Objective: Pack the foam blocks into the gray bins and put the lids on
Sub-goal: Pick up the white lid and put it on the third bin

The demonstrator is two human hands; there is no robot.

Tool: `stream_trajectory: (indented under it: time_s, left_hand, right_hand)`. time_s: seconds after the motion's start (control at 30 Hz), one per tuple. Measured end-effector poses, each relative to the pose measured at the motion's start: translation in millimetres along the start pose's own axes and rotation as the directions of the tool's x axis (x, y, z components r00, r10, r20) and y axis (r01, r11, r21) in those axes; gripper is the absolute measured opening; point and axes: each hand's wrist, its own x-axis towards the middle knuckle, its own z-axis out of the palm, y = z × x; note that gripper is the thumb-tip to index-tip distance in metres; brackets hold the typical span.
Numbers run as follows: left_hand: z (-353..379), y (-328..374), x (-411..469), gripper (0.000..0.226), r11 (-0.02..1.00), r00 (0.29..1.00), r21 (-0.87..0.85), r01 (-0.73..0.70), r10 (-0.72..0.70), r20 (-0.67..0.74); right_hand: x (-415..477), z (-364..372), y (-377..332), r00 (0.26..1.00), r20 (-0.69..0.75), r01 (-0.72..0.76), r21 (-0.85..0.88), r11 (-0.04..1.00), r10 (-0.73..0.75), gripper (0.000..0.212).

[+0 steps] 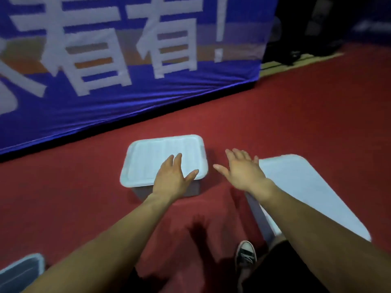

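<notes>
**Asker:** As the gray bin (194, 189) sits on the red floor (296, 123), how does it look?

**Describer:** Pale ribbed lid (156, 155) on. The left hand (171, 178) lies flat atop it, and the right hand (243, 172) has its fingers spread wide, empty. Blue banner (127, 106) behind.

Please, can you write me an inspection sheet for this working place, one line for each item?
Surface: red carpet on the floor.
Job's things: center bin with white lid on it; right bin also lidded; corner bin at lower left, partly cut off; no foam blocks seen.
Clutter: nothing seen.
Hands: left hand rests flat on the white lid, fingers straight; right hand open, holds nothing, between the two bins.
Cables: dark line on the far floor strip, too blurred to tell.
Surroundings: blue banner with white characters; dark equipment at far right; one shoe near the bottom.
</notes>
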Motion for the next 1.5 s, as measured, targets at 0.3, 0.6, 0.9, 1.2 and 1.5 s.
stream_trajectory:
  time_s: [0.3,0.6,0.9,1.2,1.5]
  left_hand:
    - [157,192,1,0.087,0.899,0.824,-0.107,-0.425,0.433,0.366]
    - [308,289,-76,0.084,0.686,0.427,-0.314,-0.656,0.681,0.595]
    - [462,302,-177,0.085,0.590,0.147,-0.353,-0.726,0.635,0.759]
    - [608,263,-201,0.086,0.609,0.143,-0.243,-0.755,0.515,0.845]
    - [706,213,-197,0.100,0.783,0.311,-0.057,-0.620,0.312,0.898]
  right_hand:
    - [-107,17,205,0.868,0.038,-0.496,0.099,0.862,0.495,0.078]
    - [-253,102,311,0.455,0.149,-0.890,0.086,0.447,0.878,0.081]
    - [-381,253,361,0.146,0.315,-0.989,0.017,0.148,0.938,0.080]
    - [-426,379,397,-0.036,0.425,-0.999,0.021,-0.050,0.905,0.078]
    - [-469,506,424,-0.454,0.550,-0.707,0.256,-0.659,0.701,0.104]
